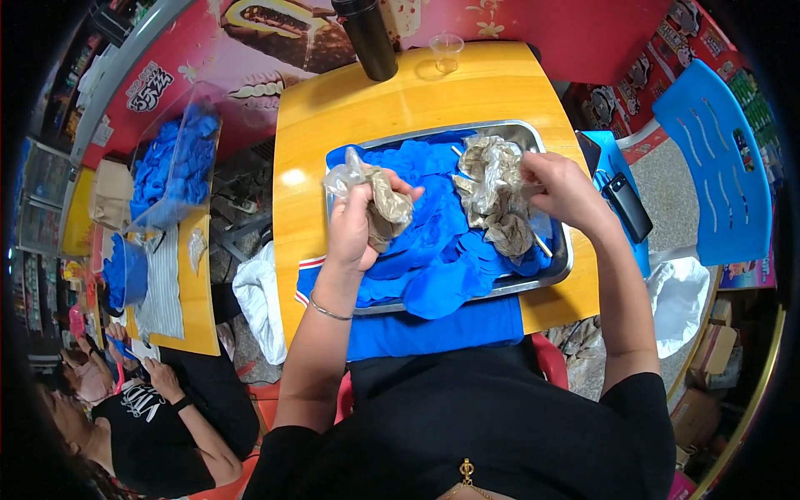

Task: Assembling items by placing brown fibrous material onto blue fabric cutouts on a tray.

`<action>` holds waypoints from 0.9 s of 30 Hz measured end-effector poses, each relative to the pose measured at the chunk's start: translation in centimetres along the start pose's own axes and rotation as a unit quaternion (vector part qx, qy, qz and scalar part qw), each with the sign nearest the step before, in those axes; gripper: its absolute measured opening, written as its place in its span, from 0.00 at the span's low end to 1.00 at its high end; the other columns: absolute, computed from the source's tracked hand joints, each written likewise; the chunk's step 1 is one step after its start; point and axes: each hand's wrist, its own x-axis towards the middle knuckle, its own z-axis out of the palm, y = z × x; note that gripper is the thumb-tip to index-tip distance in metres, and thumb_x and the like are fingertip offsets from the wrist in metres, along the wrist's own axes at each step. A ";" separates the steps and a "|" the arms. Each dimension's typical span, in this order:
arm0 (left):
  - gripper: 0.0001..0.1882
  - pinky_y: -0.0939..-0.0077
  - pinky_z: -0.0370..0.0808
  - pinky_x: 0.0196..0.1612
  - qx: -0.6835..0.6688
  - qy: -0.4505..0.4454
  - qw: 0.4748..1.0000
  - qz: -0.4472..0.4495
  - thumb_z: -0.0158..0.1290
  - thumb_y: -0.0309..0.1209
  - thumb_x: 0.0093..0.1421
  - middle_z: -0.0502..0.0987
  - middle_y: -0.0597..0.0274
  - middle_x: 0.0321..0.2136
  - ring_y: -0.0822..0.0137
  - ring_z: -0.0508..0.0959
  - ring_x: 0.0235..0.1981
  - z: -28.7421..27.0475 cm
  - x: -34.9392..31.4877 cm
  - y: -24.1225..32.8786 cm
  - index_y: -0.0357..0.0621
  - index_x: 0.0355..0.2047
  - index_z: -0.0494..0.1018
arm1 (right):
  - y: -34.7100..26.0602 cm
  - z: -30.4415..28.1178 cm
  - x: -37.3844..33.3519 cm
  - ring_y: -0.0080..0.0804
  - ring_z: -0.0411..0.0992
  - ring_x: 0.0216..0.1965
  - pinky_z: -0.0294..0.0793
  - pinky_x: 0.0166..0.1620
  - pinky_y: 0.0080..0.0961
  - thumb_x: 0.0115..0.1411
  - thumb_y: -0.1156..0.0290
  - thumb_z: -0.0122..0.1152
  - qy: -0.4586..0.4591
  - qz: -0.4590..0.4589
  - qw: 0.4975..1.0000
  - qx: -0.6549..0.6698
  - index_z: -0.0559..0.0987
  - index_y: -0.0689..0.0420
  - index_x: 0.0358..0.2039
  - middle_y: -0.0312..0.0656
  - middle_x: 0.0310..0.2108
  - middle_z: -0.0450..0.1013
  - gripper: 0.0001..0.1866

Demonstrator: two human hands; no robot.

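My left hand (353,223) is closed around a crumpled brownish piece of thin film (388,210), with a clear, wrinkled part sticking up above the fist. A metal tray (569,262) lies in front of me, heaped with flat blue pieces (437,287) that look like soft cloth or rubber. Over the tray's right side, my right hand (562,190) has its fingers drawn together beside a crumpled brown and clear wad (493,187). What those fingers pinch, if anything, is too small to make out. A thin white stick (543,246) pokes out near the wad.
The yellow table (325,108) also bears a dark bottle (367,42) and a clear cup (447,54). A phone (627,207) rests on a blue chair at right. At left, another person handles something blue near a clear bin (179,158) of blue pieces.
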 end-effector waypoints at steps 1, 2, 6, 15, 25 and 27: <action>0.14 0.62 0.74 0.46 -0.026 0.012 0.999 -0.037 0.35 0.27 0.60 0.73 0.51 0.38 0.61 0.76 0.38 0.1 -0.2 -0.2 0.34 0.41 0.67 | -1.0 -0.1 0.3 0.41 0.70 0.38 0.71 0.40 0.35 0.38 0.81 0.56 0.012 -0.026 0.999 0.024 0.72 0.53 0.35 0.42 0.30 0.70 0.19; 0.14 0.62 0.74 0.46 -0.026 0.009 0.999 -0.039 0.35 0.27 0.60 0.73 0.51 0.38 0.61 0.76 0.38 0.8 -0.1 -0.3 0.34 0.41 0.67 | -1.5 0.1 0.6 0.41 0.70 0.38 0.71 0.40 0.35 0.38 0.81 0.56 0.014 -0.024 0.999 0.024 0.72 0.53 0.35 0.42 0.30 0.70 0.19; 0.24 0.62 0.75 0.45 0.124 -0.062 0.988 -0.074 0.36 0.24 0.54 0.61 0.42 0.54 0.52 0.66 0.54 3.1 0.2 -0.8 0.31 0.53 0.57 | -1.1 1.3 1.8 0.40 0.70 0.39 0.71 0.39 0.36 0.44 0.73 0.56 -0.024 -0.116 0.983 -0.137 0.74 0.49 0.39 0.42 0.30 0.70 0.18; 0.23 0.58 0.49 0.63 -0.028 -0.117 0.990 -0.068 0.38 0.22 0.48 0.53 0.47 0.60 0.54 0.51 0.63 4.5 0.6 -3.1 0.30 0.48 0.61 | -4.0 -3.4 1.0 0.43 0.70 0.32 0.69 0.33 0.32 0.44 0.76 0.61 0.073 -0.174 0.982 0.029 0.73 0.59 0.29 0.44 0.26 0.69 0.10; 0.34 0.65 0.72 0.41 -0.428 -0.076 0.876 -0.210 0.44 0.34 0.53 0.63 0.42 0.51 0.52 0.69 0.44 2.9 -2.6 -4.6 0.38 0.59 0.50 | -6.0 -0.3 0.2 0.32 0.73 0.36 0.75 0.35 0.27 0.51 0.71 0.61 0.046 -0.113 0.951 0.284 0.72 0.59 0.42 0.46 0.34 0.73 0.17; 0.33 0.69 0.72 0.37 -0.423 -0.049 0.882 -0.200 0.43 0.32 0.51 0.62 0.41 0.51 0.55 0.69 0.42 2.7 -2.6 -3.5 0.35 0.58 0.52 | -3.6 0.0 -0.3 0.34 0.71 0.40 0.74 0.39 0.28 0.48 0.71 0.63 0.047 -0.073 0.968 0.237 0.71 0.56 0.44 0.42 0.36 0.72 0.21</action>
